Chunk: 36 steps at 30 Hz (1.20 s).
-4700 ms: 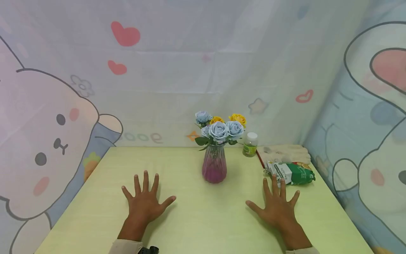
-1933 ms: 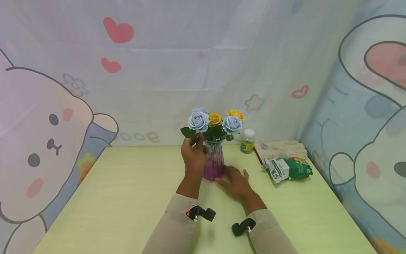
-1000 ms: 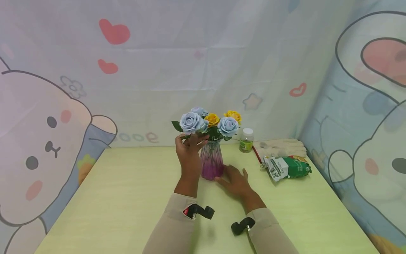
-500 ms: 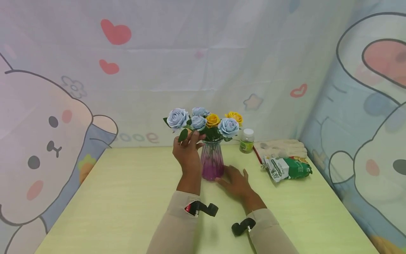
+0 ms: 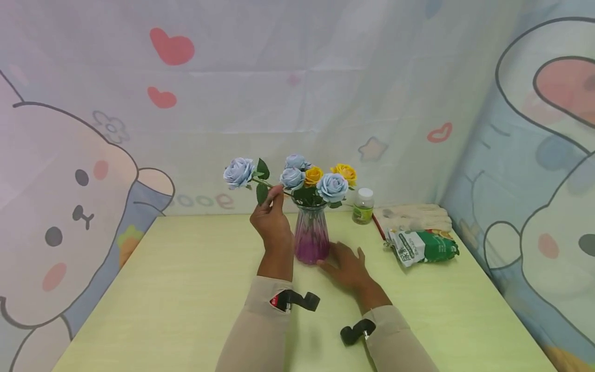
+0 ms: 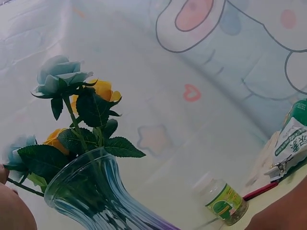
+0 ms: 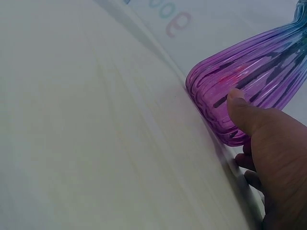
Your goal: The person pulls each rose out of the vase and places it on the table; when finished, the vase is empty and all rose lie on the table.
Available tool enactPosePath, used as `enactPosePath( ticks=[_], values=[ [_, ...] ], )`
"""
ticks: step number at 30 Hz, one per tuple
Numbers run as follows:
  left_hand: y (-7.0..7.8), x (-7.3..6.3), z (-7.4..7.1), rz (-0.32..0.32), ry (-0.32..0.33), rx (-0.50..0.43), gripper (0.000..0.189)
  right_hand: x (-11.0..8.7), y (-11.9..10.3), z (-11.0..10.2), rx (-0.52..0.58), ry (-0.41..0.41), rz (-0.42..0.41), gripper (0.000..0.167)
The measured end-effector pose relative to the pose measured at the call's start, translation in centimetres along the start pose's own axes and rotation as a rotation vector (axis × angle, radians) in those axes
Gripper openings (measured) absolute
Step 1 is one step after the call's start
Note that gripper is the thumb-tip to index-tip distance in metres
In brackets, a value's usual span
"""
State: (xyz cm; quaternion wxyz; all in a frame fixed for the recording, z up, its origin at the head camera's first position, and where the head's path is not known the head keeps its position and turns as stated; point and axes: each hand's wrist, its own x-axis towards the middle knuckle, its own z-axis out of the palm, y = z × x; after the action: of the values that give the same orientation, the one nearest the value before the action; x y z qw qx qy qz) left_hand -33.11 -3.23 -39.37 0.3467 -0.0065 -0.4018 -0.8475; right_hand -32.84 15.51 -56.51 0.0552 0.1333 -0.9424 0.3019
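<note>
The left hand (image 5: pixel 273 225) pinches the thin green stem of a pale-blue fabric-like rose (image 5: pixel 239 173), which leans out left of the ribbed glass vase (image 5: pixel 311 240), clear at top and purple below. A second ago that bloom sat among the others; now it stands apart, so it seems partly drawn out, its stem crossing the rim. The right hand (image 5: pixel 347 264) grips the vase's base, thumb on the near side, probably to steady it. Three blue roses (image 5: pixel 332 187) and two yellow roses (image 5: pixel 344 174) remain in the vase. Right of it stands a white-lidded jar (image 5: pixel 363 206); farther right lies a green-and-white packet (image 5: pixel 425 246).
</note>
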Motion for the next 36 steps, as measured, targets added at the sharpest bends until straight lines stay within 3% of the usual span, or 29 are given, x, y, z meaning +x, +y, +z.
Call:
enactPosePath(
  ticks=[4, 10, 17, 26, 36],
  values=[
    [0.2, 0.4, 0.1, 0.052, -0.022, 0.025, 0.02, 0.0, 0.1, 0.0, 0.006, -0.004, 0.006, 0.077],
    [0.3, 1.4, -0.5, 0.091, 0.007, 0.034, 0.022, -0.1, -0.1, 0.0, 0.022, 0.006, -0.009, 0.076],
    [1.2, 2.2, -1.6, 0.069, 0.066, 0.062, 0.022, -0.1, -0.4, -0.2, 0.018, -0.014, 0.013, 0.078],
    [1.4, 3.2, -3.4, 0.033, 0.171, -0.015, 0.016, -0.1, -0.2, 0.3, 0.011, 0.001, 0.043, 0.082],
    [2.7, 4.0, -4.8, -0.004, 0.207, -0.084, 0.018, 0.4, -0.5, 0.3, 0.021, 0.011, 0.066, 0.096]
  ],
)
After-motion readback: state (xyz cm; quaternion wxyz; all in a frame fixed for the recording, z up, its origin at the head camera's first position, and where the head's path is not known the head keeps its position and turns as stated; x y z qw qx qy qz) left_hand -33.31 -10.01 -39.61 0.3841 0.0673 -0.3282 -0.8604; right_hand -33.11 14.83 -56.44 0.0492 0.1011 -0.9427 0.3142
